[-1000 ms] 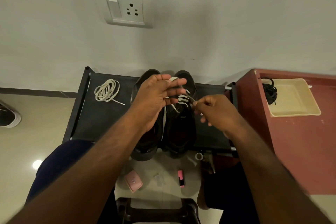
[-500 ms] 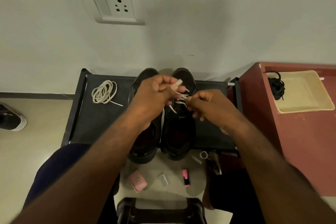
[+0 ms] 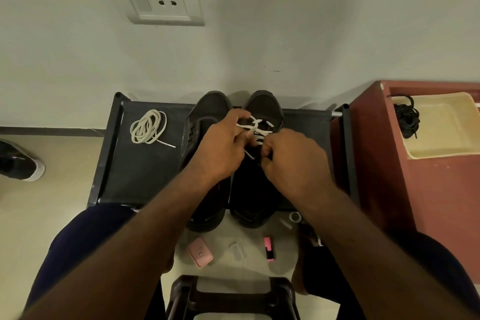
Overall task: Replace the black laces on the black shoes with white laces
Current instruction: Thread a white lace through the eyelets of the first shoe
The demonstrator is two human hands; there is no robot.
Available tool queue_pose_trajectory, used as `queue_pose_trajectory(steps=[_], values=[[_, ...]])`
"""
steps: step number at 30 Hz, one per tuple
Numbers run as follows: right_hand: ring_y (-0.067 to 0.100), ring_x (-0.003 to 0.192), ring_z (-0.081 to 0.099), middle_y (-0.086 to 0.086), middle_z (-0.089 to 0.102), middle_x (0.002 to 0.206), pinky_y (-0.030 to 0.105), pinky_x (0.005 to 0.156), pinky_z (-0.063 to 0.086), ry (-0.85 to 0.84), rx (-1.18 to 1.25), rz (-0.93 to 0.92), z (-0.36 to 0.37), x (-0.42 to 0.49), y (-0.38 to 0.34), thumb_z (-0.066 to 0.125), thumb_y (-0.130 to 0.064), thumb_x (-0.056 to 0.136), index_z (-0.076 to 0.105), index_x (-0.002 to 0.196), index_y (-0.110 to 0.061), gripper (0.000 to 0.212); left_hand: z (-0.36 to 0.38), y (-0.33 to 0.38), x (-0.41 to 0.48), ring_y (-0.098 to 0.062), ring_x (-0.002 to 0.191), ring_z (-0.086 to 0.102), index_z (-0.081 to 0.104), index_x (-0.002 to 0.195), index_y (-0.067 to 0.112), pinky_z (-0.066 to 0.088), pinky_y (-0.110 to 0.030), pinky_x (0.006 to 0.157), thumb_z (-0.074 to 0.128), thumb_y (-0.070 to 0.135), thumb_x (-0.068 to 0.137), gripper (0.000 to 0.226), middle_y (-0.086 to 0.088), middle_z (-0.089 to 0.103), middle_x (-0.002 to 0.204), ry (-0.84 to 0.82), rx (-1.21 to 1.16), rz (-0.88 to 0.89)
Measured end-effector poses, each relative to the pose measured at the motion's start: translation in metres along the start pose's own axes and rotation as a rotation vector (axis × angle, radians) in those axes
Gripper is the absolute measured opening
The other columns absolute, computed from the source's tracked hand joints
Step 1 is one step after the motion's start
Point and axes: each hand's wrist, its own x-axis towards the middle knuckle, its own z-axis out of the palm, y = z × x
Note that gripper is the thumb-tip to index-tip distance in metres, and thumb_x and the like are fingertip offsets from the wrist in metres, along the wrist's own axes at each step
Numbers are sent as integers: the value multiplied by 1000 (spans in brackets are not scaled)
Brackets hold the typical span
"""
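Observation:
Two black shoes stand side by side on a black rack [image 3: 145, 174], toes toward the wall. The right shoe [image 3: 265, 106] has a white lace [image 3: 255, 128] threaded through its front eyelets. My left hand [image 3: 220, 148] pinches one strand of that lace above the shoe's tongue. My right hand [image 3: 288, 161] has its fingers curled at the lace over the same shoe; its fingertips are hidden. The left shoe [image 3: 207, 112] shows no lace. A second white lace [image 3: 148, 127] lies coiled on the rack at the left. A bundle of black laces [image 3: 406, 118] sits in a cream tray [image 3: 441, 145].
The cream tray rests on a red-brown cabinet [image 3: 428, 202] right of the rack. On the floor below the rack lie a pink case [image 3: 200, 252], a pink lighter-like item [image 3: 269, 248] and small clear pieces. Another shoe [image 3: 20, 163] lies at far left. A dark stool [image 3: 233, 296] stands between my knees.
My two hands have drawn closer together over the right shoe. The right hand moved left toward the laced eyelets, and the left hand's fingers closed on the lace.

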Motion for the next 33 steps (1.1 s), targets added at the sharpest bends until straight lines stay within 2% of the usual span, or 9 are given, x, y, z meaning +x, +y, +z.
queue_pose_trajectory(steps=[3,5,8,11,14,18,21,26,33], values=[[17,83,57,-3,56,101,30,64,45,40,15,42,5,-3,-4,55,-32,96,70,100,-26,17,1,0,1,7,78,62,64,106,20,42,-2,66,52,16,101,14,10,70,85,-23,50,-18],[15,87,55,-3,53,103,29,65,44,60,38,48,8,-4,-1,56,-36,96,72,102,-29,19,0,0,1,7,74,62,60,98,20,44,-7,65,47,20,102,14,9,69,83,-29,40,-66],[16,97,52,-3,53,105,29,67,42,68,31,25,13,-4,2,57,-39,95,74,107,-30,23,-2,0,1,-2,79,67,57,104,16,52,-20,73,41,22,104,17,4,71,86,-38,-86,-164],[18,109,47,-3,57,115,32,80,47,29,7,-3,16,-6,0,50,-41,99,73,112,-29,28,-5,0,-4,0,80,66,66,101,17,47,-15,69,52,21,100,14,7,71,87,-4,-81,-155],[19,125,41,-3,55,129,38,94,41,9,3,-7,17,-6,0,48,-40,100,72,114,-29,30,-4,-2,-7,7,68,62,73,94,19,46,-12,64,64,16,94,10,8,71,81,29,-168,-187],[18,134,33,-3,51,137,40,100,38,-16,53,-18,17,-3,5,52,-36,99,73,113,-25,27,1,-1,-8,3,59,62,70,86,14,50,-11,58,64,9,92,10,-2,71,79,-4,-240,-273],[17,130,38,-4,56,132,37,99,40,-9,84,-32,21,-2,9,52,-34,99,74,110,-24,26,1,-1,-8,-7,67,66,71,87,11,52,-15,62,66,7,90,6,-4,72,80,-3,-251,-300],[16,94,55,-7,63,91,35,86,48,26,155,-79,33,4,14,52,-32,96,73,87,-22,25,1,-3,-7,-13,68,66,66,81,14,53,-22,64,70,5,84,10,-5,71,77,41,-274,-324],[15,88,56,-7,66,89,36,81,49,54,188,-80,37,4,15,53,-32,95,73,87,-22,23,2,-3,-7,-8,68,65,67,89,17,51,-17,65,69,5,85,13,-3,71,79,66,-310,-290]])
